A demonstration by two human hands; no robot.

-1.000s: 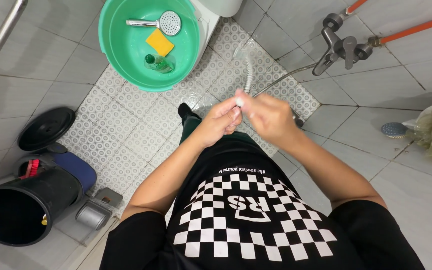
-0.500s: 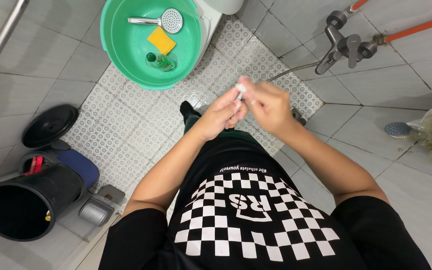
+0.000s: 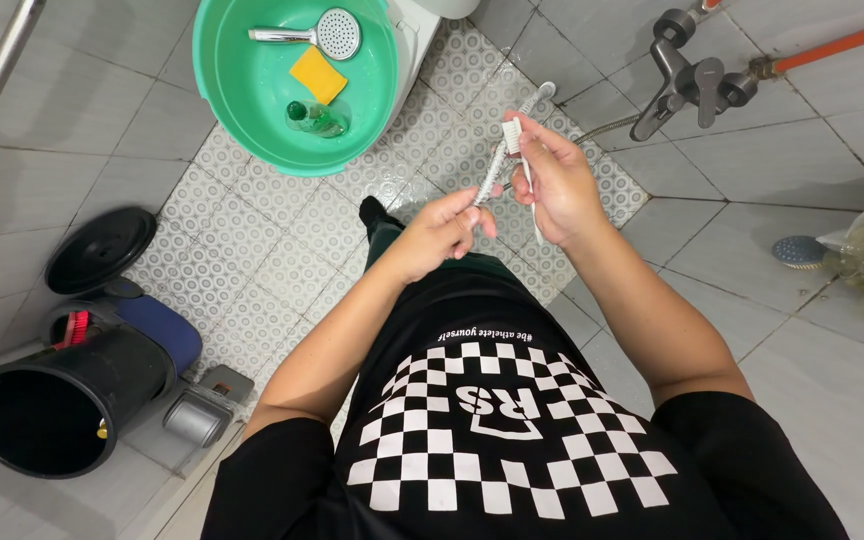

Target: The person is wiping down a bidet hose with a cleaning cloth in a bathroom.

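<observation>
Hose: a metal shower hose [image 3: 493,172] is held up in front of the person's chest, above the patterned floor tiles [image 3: 252,250]; its held stretch runs long-axis from lower left to upper right, with the end fitting [image 3: 546,91] pointing up and away toward the wall tap [image 3: 687,85].
Brush: a small white brush [image 3: 518,150] (a toothbrush by its shape) lies against the hose, bristle end uppermost.
Right hand: the right hand [image 3: 552,185] has its fingers [image 3: 524,128] closed narrowly around the brush handle, pressing it to the hose.
Left hand: the left hand [image 3: 442,232] pinches the lower part of the hose, fingers curled tight on it.
Basin: a green basin [image 3: 242,120] sits well apart at the upper left, holding a shower head [image 3: 324,34], a yellow sponge [image 3: 316,75] and a green bottle [image 3: 312,118].
Bins: a black bin [image 3: 62,405] stands at the lower left, its lid [image 3: 102,250] lying nearby on the floor.
</observation>
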